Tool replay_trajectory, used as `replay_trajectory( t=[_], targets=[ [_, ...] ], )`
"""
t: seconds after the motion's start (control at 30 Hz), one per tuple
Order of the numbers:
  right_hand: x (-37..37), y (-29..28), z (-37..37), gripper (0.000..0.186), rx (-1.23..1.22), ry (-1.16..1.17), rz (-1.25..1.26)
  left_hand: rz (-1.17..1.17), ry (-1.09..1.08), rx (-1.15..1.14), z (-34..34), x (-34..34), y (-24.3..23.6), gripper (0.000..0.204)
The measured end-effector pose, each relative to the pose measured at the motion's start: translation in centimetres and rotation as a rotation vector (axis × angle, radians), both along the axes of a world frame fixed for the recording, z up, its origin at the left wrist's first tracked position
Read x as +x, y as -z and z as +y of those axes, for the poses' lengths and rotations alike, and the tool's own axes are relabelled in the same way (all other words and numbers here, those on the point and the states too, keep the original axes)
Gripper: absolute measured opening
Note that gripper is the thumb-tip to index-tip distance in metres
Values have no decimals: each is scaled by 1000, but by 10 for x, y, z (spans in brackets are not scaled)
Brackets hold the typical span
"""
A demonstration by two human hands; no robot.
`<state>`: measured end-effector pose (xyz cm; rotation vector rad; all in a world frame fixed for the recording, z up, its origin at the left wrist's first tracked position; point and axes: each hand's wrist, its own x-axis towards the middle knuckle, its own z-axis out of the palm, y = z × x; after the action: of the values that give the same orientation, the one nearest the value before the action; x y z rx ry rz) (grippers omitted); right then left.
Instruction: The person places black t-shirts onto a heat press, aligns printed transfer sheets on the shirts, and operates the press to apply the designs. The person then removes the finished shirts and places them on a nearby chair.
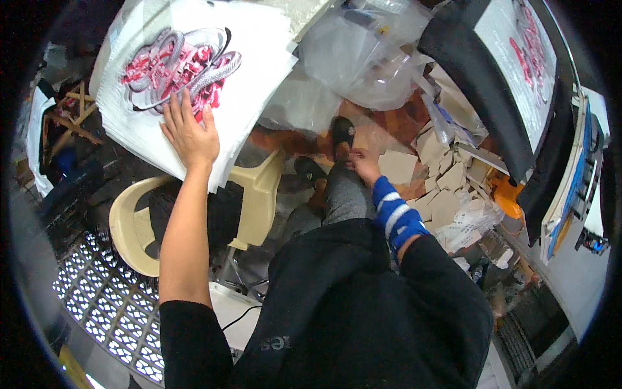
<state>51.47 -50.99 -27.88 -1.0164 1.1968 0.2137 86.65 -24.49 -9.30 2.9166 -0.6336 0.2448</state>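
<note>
My left hand (pixel 190 135) lies flat with its fingers spread on a stack of white sheets (pixel 259 39). Its fingertips rest at the lower edge of a red, grey and black printed design (pixel 181 68) on the top sheet. My right hand (pixel 365 166) is low beside my leg, over grey trousers (pixel 346 191), with a blue-and-white striped sleeve (pixel 395 214) on that forearm. Its fingers are bent together; whatever may be between them is too small or hidden to make out.
A cream plastic chair (pixel 256 201) stands under the stack's near edge. Clear plastic bags (pixel 356 61) lie ahead, and cardboard pieces (pixel 444 178) litter the floor at right. A black curved platen (pixel 453 32) at right bears another printed sheet (pixel 518 58).
</note>
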Motion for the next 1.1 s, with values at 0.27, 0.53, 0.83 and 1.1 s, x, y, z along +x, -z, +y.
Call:
replay_trajectory(
  t=[0.27,0.53,0.83,1.1],
  targets=[
    [-168,31,-23,27,-146,-9,268,-5,-13,16,-2,0,-9,64],
    [-176,32,25,32,-491,-340,299,-14,-4,29,-9,3,-7,63],
    [72,-74,-110,30,-784,-461,-11,-6,-17,52,-5,-1,-5,63],
    [275,-57,-167,58,-1289,-431,-192,29,0,20,-5,4,-7,63]
  ],
)
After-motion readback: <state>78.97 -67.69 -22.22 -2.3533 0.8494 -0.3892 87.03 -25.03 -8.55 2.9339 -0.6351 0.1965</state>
